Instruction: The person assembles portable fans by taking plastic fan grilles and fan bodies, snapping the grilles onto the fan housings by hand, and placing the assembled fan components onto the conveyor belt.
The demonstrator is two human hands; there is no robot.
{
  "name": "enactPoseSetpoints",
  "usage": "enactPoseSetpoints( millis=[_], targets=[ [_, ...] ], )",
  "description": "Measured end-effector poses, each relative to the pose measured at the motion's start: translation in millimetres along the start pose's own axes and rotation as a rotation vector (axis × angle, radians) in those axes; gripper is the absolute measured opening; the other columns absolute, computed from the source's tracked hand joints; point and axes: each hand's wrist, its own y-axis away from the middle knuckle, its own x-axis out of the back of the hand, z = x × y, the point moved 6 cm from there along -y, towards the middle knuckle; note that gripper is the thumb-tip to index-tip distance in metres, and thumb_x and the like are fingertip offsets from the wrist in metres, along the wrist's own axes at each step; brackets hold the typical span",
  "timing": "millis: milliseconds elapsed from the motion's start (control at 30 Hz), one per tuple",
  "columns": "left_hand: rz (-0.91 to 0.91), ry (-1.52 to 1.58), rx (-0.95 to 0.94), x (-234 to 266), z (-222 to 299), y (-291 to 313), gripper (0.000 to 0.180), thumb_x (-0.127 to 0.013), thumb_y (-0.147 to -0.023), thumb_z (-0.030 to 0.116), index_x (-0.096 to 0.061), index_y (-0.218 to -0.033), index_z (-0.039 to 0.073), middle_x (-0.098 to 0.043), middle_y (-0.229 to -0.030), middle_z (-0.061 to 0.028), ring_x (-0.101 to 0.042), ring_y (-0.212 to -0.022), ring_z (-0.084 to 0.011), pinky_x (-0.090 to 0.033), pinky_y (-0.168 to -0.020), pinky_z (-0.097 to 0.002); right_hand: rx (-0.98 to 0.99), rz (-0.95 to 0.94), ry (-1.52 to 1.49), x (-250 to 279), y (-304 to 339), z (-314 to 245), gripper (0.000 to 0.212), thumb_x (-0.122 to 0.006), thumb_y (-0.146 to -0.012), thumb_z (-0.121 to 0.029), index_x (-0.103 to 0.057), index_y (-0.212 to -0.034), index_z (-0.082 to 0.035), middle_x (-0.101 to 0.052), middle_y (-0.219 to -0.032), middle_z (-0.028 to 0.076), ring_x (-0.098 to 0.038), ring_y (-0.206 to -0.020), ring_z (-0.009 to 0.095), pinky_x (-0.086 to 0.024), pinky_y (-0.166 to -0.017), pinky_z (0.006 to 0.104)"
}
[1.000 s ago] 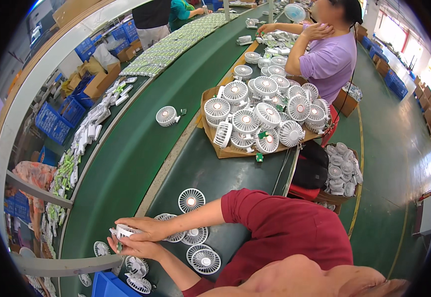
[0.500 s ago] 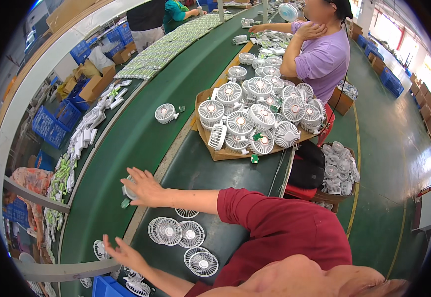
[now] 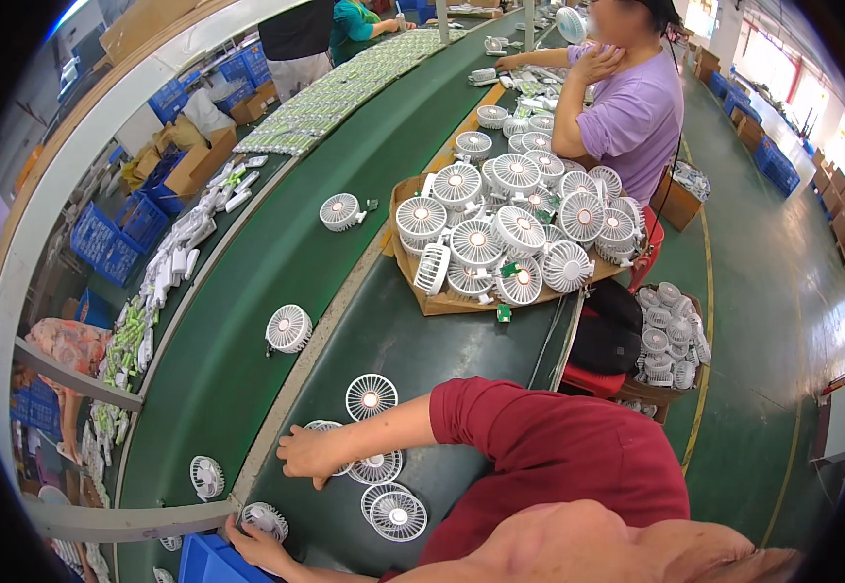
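My right hand [image 3: 310, 454] over grilles [image 3: 377, 470], left hand [image 3: 259, 551] at fan [image 3: 267, 520], lower left.
Grilles probably laid flat for reach; can't tell either grip.

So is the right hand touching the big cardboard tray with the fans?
Apart. The head view shows dark tabletop between the right hand and the cardboard tray.

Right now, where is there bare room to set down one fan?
Bare: the dark worktop between the cardboard tray and round white grilles; the green belt between the middle fan and the fan by the grey bar. Crowded: the tray; around the right hand, at the grilles; around the left hand, by the blue bin.
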Motion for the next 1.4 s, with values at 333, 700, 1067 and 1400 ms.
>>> enactPoseSetpoints(
  millis=[333, 700, 1067, 1400],
  targets=[
    [0.072, 0.435, 0.019, 2, -52, -23, 0.037, -0.046, -0.095, 0.015, -0.048, -0.129, 0.001, -0.054, -0.127, -0.0183, -0.052, -0.116, -0.0280, -0.037, -0.102, -0.0346, -0.131, -0.070, -0.053, 14, 3, 29, 0.059, -0.084, -0.053, -0.041, -0.069, -0.101, -0.010, -0.063, -0.107, 0.011, -0.056, -0.106, 0.032, -0.050, -0.079, 0.0432],
    [0.059, 0.575, 0.275, 12, -84, -46, 0.040, -0.048, -0.096, 0.021, -0.047, -0.132, 0.003, -0.054, -0.127, -0.0157, -0.051, -0.117, -0.0245, -0.037, -0.102, -0.0332, -0.021, 0.199, -0.622, 61, 13, 54, 0.025, -0.073, -0.062, -0.023, -0.065, -0.075, -0.003, -0.065, -0.071, 0.012, -0.063, -0.068, 0.029, -0.048, -0.059, 0.0398],
    [0.092, 0.982, 0.469, 7, 6, -22, 0.043, -0.049, -0.098, 0.025, -0.044, -0.134, 0.001, -0.056, -0.125, -0.0141, -0.055, -0.113, -0.0238, -0.043, -0.097, -0.0355, -0.109, 0.407, -0.171, 38, 11, 45, 0.031, -0.075, -0.068, -0.019, -0.060, -0.091, -0.002, -0.052, -0.123, 0.019, -0.044, -0.121, 0.036, -0.038, -0.094, 0.0482],
    [-0.047, 2.238, 0.535, -60, 121, -33, 0.045, -0.053, -0.095, 0.018, -0.042, -0.136, 0.002, -0.043, -0.141, -0.0166, -0.040, -0.130, -0.0341, -0.032, -0.109, -0.0537, -0.212, 0.335, -0.265, 35, 7, 63, 0.058, -0.082, -0.058, -0.027, -0.059, -0.105, -0.003, -0.052, -0.126, 0.019, -0.045, -0.119, 0.038, -0.039, -0.096, 0.0475]
  ],
)
